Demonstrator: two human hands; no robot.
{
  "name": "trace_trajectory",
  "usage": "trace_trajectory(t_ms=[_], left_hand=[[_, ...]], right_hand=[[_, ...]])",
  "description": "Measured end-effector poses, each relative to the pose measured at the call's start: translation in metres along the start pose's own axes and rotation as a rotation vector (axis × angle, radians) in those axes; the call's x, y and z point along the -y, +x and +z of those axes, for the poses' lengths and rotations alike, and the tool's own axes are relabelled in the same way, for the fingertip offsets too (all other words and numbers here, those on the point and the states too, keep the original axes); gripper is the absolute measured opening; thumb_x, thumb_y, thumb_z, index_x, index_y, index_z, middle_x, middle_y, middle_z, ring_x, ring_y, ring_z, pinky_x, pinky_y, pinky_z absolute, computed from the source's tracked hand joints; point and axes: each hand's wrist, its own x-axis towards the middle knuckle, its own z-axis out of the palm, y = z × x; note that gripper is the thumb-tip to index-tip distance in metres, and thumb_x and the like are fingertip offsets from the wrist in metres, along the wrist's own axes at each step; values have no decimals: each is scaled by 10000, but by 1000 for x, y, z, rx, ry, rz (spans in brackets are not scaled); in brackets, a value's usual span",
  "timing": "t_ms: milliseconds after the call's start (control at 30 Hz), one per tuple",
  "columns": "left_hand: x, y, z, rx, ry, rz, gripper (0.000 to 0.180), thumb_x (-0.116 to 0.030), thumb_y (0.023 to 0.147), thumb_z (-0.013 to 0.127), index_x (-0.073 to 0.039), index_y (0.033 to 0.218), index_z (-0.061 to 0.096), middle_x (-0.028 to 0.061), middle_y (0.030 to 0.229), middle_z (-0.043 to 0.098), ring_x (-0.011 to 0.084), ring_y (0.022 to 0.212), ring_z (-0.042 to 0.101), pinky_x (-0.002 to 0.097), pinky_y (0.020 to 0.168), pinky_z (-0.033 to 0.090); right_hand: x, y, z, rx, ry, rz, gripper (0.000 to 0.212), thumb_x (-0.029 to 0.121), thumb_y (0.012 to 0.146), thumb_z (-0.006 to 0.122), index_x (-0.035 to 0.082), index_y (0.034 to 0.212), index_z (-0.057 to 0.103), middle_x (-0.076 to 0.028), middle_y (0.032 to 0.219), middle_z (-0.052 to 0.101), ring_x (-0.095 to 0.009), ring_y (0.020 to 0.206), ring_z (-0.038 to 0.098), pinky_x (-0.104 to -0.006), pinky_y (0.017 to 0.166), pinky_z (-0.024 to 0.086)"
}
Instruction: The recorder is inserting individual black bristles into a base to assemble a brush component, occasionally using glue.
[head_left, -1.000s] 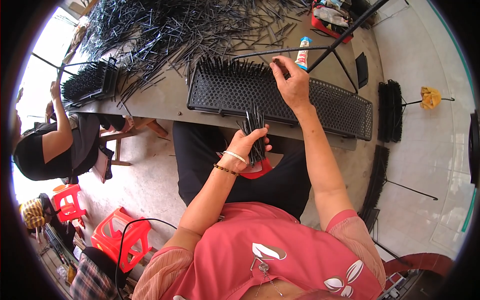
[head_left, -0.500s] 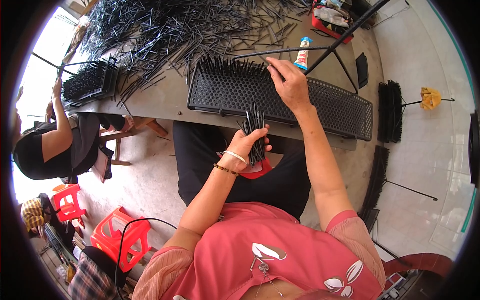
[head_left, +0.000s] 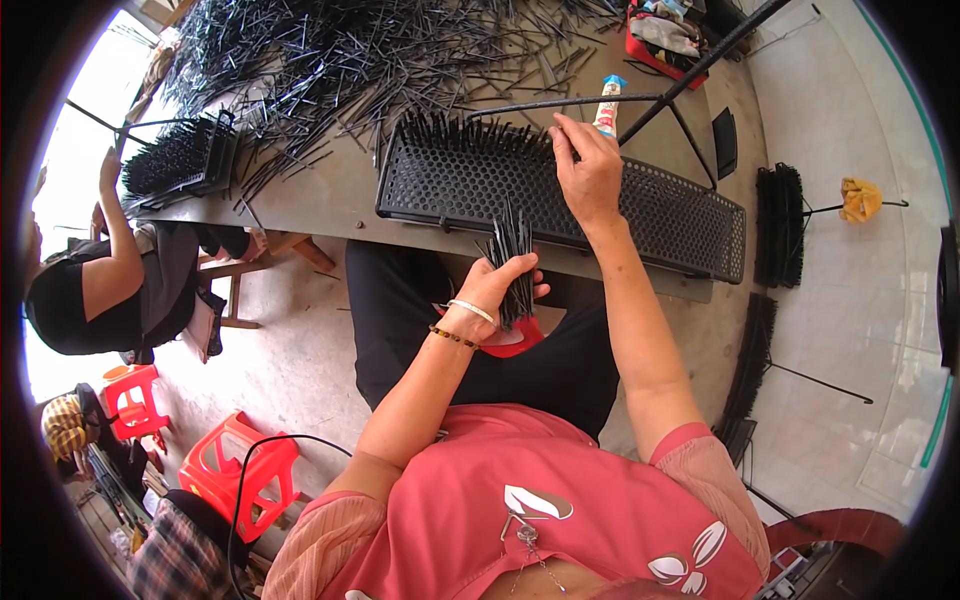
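Observation:
A long black perforated board [head_left: 490,185] in a metal frame lies along the table's near edge. Black bristles [head_left: 450,132] stand upright in the far-left part of its holes. My left hand [head_left: 490,288], in front of the board, is closed round a bundle of black bristle strips [head_left: 514,240] whose tips fan upward. Over the board's far edge, just right of the standing bristles, is my right hand [head_left: 592,180]. Its thumb and fingertips are pinched together; anything between them is too small or hidden to make out.
Loose black strips [head_left: 330,60] are heaped across the far table. A black metal rod handle [head_left: 665,98] rises over the board, near a small wrapped packet [head_left: 608,105]. At left, another person [head_left: 120,260] sits by a bristled brush [head_left: 180,158]. Red stools [head_left: 240,470] stand lower left.
My right hand has shifted slightly to the right along the board's far edge, its fingers drawn closer together. My left hand keeps its hold on the bundle, almost unmoved.

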Motion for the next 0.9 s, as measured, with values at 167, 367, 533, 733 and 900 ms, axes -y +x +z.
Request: trace_trajectory(t_ms=[167,367,533,733,900], left_hand=[[0,0,-3,-12,48,-7,193,-173,832,672,-8,911,608,95,823,638,198,716,654,323,616,569],[-2,-3,3,23,-24,1,176,-163,850,646,-7,922,608,110,817,647,207,724,657,328,621,572],[-7,-5,1,41,0,35,165,-153,851,645,-13,931,606,112,821,655,205,711,659,341,610,576],[-12,-8,4,37,2,56,170,-124,845,655,2,949,610,120,828,667,194,680,662,322,601,574],[-10,-10,6,78,59,68,198,-114,845,655,19,987,617,125,836,673,193,687,665,294,621,566]], right_hand=[[3,1,-1,19,-136,-69,135,92,811,664,32,930,684,-58,838,606,-246,792,575,-352,744,441],[1,-1,-6,31,-116,-107,145,89,810,668,30,941,684,-72,836,591,-242,775,569,-344,725,445],[22,-20,-29,45,250,214,154,81,855,638,12,989,668,-49,843,611,-121,677,570,-244,589,449],[35,-58,-51,450,667,787,214,146,864,656,-26,991,664,-11,750,623,-64,647,551,-210,562,442],[36,-68,-57,578,852,937,189,147,868,645,-24,947,667,-28,756,639,-77,620,558,-210,567,459]])
